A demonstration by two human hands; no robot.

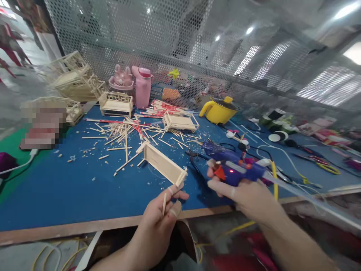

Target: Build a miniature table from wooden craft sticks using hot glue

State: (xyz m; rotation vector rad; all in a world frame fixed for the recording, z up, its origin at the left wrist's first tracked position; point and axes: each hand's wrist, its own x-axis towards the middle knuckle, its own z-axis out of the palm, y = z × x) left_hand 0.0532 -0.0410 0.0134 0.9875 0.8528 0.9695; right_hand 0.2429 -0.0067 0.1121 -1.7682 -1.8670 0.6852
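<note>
In my right hand [245, 192] is a blue hot glue gun [234, 162] with an orange trigger and a lit red light; a long clear glue stick [313, 199] runs out of its back. Its nozzle points left, over the table. My left hand [162, 218] is closed, with a short thin wooden stick [164, 204] held between the fingers. Its index finger, wrapped with pale tape, meets the near corner of a small unfinished wooden tray-like frame [165, 163]. Whether that finger grips the frame or only touches it, I cannot tell.
Several loose wooden sticks [126, 137] lie scattered across the blue table [70, 195]. Small finished wooden benches [116, 104] stand behind, near a pink bottle [143, 88] and a yellow pot [220, 111]. Pliers [194, 160] lie beside the glue gun; cables cross the right side.
</note>
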